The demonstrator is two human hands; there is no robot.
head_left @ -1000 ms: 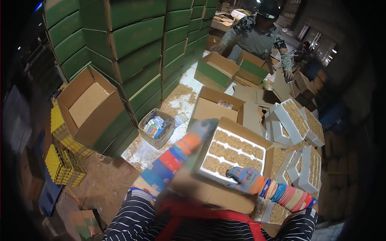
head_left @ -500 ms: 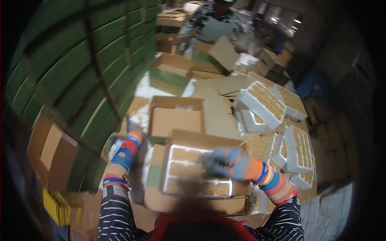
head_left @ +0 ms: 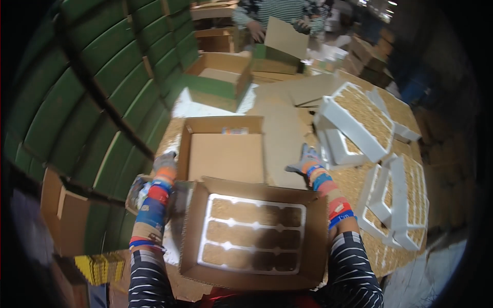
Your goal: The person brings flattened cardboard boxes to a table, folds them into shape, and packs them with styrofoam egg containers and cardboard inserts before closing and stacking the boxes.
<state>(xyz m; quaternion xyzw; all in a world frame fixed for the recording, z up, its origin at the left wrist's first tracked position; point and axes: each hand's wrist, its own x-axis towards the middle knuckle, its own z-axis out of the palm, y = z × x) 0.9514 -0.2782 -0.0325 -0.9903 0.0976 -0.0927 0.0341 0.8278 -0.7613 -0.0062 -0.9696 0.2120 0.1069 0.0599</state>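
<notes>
Nearest me is an open cardboard box holding a white foam tray, its compartments filled with a tan, grainy material. A second open carton sits just beyond it, with a flat cardboard panel covering its inside. My left hand, in a grey glove, is beside the second carton's left wall; its fingers are too bunched and small to read. My right hand, also gloved, is open with fingers spread over the table right of that carton, near the stacked foam trays. Nothing shows in it.
More filled foam trays lean on the table's right side. A green-and-brown carton stands farther back. Across the table a person's hands are at another box. Stacked green boxes wall off the left.
My right hand has left the foam tray and moved up and away, its fingers now spread. The near box's walls now stand up around the tray. The person opposite is now handling a box.
</notes>
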